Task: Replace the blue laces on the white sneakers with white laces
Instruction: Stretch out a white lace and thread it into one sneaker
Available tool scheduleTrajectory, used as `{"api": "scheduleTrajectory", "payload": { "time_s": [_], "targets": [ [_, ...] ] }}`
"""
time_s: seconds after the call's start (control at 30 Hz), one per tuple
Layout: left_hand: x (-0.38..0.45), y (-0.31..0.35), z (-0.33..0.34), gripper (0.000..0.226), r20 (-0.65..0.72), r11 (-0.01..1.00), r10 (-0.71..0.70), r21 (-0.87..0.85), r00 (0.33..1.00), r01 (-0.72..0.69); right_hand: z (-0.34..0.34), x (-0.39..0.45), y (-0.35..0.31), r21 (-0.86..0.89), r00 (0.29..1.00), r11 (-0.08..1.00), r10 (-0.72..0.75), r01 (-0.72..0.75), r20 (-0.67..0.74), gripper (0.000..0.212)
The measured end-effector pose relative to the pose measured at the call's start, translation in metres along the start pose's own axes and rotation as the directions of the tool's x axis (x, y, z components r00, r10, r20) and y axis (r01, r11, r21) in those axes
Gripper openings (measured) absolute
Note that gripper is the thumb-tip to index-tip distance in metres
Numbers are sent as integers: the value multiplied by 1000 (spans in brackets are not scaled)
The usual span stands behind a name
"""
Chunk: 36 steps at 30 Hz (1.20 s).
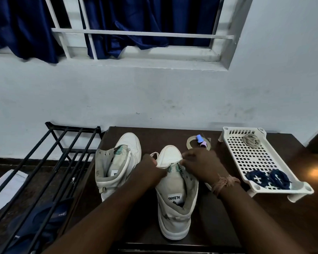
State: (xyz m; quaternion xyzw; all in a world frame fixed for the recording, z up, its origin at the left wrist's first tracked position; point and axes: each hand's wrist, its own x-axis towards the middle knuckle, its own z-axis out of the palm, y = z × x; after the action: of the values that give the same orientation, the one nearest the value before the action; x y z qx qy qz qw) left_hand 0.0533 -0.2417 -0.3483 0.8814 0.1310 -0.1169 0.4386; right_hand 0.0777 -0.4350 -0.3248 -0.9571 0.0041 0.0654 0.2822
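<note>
Both hands work at the lower eyelets of the nearer white high-top sneaker (174, 197) by the table's (264, 226) front edge: left hand (151, 166) and right hand (200, 165) each pinch a white lace (154, 154). Its unlaced mate (117, 162) stands left; two coiled blue laces (268, 178) lie in the perforated white tray (250, 158) at the right edge

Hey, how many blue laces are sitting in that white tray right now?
2. Both blue lace bundles lie side by side at the near end of the white tray: one on the left, one on the right. A pale lace coil sits at the far end.
</note>
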Motion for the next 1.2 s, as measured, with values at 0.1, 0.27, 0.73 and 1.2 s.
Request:
{"api": "scheduleTrajectory", "payload": {
  "time_s": [0.1, 0.27, 0.73, 1.2],
  "targets": [
    [1, 2, 0, 48, 20, 999, 41, 7, 999, -41, 6, 3, -2, 58, 994, 998, -24, 18, 107, 29],
    [-3, 7, -2, 43, 31, 999, 30, 15, 999, -30, 6, 7, 3, 73, 999, 997, 20, -23, 46, 5],
    [-9, 11, -4, 32, 79, 988, -27, -146, 996, 39, -48, 16, 14, 974, 892, 169, 400, 153, -210, 9],
    [-23, 63, -83, 26, -138, 437, 263, -865, 955, -245, -26, 13, 6, 767, 910, 634, 255, 98, -327, 18]
  ]
}}
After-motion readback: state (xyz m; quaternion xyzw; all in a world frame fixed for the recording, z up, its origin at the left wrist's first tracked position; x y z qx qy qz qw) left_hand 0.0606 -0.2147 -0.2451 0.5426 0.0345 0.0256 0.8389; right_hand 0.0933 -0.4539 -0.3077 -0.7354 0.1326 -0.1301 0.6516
